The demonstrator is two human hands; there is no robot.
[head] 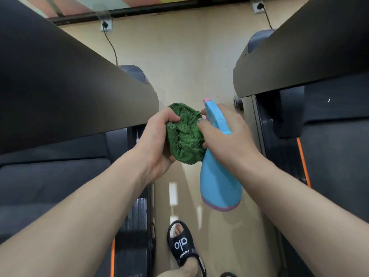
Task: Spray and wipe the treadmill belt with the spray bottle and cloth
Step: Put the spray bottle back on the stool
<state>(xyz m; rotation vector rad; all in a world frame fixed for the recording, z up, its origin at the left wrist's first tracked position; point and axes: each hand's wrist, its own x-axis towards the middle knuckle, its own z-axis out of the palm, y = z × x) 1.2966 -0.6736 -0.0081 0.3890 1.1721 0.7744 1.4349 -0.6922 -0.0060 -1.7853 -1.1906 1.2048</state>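
Note:
I stand in the aisle between two treadmills. My left hand grips a bunched green cloth at chest height in the middle of the view. My right hand holds a light blue spray bottle by its neck, its pink-tipped nozzle pointing up and away, its base hanging toward me. Cloth and bottle touch each other. The left treadmill's dark belt lies under my left forearm. The right treadmill's belt shows at the right edge, beside an orange stripe.
Dark treadmill consoles overhang on the left and right. A beige floor runs between the machines to a wall with sockets and cables. My foot in a black sandal stands on the floor below.

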